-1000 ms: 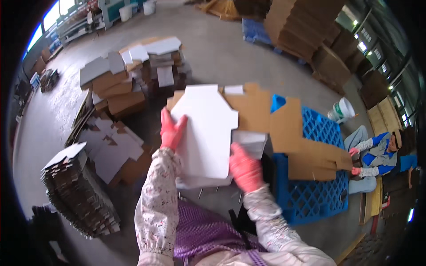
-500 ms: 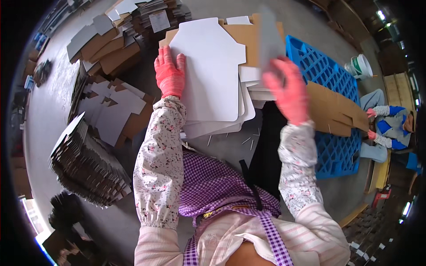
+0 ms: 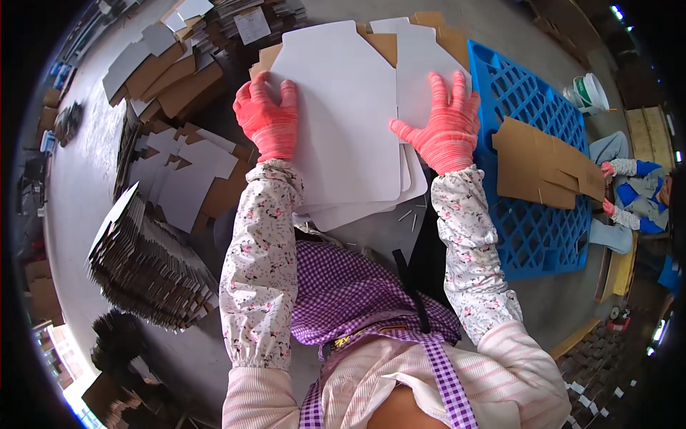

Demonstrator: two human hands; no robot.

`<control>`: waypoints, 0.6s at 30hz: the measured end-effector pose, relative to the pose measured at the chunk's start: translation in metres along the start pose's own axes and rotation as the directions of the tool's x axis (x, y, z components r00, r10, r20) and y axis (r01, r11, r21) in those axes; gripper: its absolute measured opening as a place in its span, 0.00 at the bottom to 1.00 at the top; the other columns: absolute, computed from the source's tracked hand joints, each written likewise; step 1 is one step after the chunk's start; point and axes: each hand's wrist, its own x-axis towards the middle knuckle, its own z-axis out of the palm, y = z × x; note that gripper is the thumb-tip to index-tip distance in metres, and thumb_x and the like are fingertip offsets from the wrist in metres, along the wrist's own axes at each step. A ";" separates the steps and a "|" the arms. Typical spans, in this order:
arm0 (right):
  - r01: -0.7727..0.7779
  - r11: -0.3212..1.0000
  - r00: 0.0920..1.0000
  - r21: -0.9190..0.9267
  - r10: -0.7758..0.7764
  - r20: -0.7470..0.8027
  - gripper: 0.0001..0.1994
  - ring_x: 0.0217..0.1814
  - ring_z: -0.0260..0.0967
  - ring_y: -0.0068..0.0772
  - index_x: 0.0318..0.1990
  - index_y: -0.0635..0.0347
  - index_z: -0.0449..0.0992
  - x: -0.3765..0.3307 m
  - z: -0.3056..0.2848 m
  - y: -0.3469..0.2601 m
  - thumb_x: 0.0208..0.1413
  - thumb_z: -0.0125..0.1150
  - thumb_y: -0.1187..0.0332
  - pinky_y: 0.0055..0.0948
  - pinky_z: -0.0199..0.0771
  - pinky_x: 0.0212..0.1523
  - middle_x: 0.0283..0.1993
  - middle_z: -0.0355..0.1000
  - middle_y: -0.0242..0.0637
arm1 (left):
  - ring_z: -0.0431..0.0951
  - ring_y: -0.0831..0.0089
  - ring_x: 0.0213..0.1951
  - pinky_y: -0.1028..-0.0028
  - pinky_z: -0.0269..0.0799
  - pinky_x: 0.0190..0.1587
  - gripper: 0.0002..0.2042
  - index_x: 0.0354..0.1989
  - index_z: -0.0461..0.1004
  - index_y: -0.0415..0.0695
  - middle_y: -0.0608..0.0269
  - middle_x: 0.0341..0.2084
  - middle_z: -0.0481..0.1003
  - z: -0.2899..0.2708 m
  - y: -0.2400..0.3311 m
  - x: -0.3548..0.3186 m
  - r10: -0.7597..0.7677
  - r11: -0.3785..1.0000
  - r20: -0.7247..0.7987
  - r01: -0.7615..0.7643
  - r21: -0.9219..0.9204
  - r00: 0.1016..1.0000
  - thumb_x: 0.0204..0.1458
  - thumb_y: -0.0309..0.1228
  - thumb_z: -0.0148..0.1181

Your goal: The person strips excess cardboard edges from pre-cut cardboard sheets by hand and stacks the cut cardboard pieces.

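Observation:
A large white cardboard blank [image 3: 343,114] lies on top of a stack in front of me. My left hand [image 3: 267,121], in a coral-pink glove, is at its left edge, thumb on the upper face and fingers bent at the side. On the right a second white cardboard piece [image 3: 421,61] lies against the large one. My right hand [image 3: 446,129], gloved alike, rests flat on it with fingers spread. Brown cardboard [image 3: 449,39] shows behind both pieces. More white sheets [image 3: 411,175] stick out below at the near edge.
Right of the stack stands a blue plastic pallet [image 3: 525,239] bearing a brown cardboard sheet [image 3: 536,161]. A white bucket [image 3: 589,93] and a seated person [image 3: 636,189] are beyond it. At left are a leaning cardboard stack [image 3: 146,264] and cut blanks [image 3: 186,171].
My right hand has brought the blurred, upright piece down flat beside the large blank, and its fingers have spread. The left hand's fingers have bent more at the left edge.

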 end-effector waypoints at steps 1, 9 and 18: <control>-0.001 1.000 1.000 0.001 0.001 -0.002 0.50 0.67 0.44 0.66 0.63 0.47 0.60 0.000 -0.001 -0.002 0.29 0.72 0.39 0.60 0.55 0.61 0.69 0.45 0.44 | 0.66 0.54 0.54 0.59 0.62 0.58 0.21 0.48 0.72 0.44 0.52 0.50 0.69 0.002 -0.002 -0.001 0.018 1.000 -0.013 -0.017 0.020 1.000 0.48 0.41 0.62; -0.054 0.999 0.995 -0.002 0.054 0.088 0.50 0.69 0.40 0.65 0.65 0.44 0.56 0.005 -0.002 -0.010 0.30 0.72 0.44 0.59 0.54 0.61 0.71 0.43 0.44 | 0.64 0.51 0.58 0.56 0.57 0.61 0.19 0.50 0.70 0.42 0.49 0.56 0.66 0.007 0.005 0.000 0.415 0.910 -0.106 -0.412 0.053 0.904 0.51 0.34 0.58; -0.032 0.997 0.999 0.077 0.030 0.033 0.50 0.69 0.40 0.69 0.64 0.44 0.56 0.001 0.007 0.002 0.27 0.74 0.46 0.65 0.53 0.58 0.71 0.43 0.45 | 0.69 0.57 0.55 0.55 0.59 0.60 0.19 0.48 0.75 0.47 0.61 0.52 0.72 0.015 0.075 -0.017 0.853 0.516 0.124 -0.786 -0.342 0.506 0.44 0.26 0.53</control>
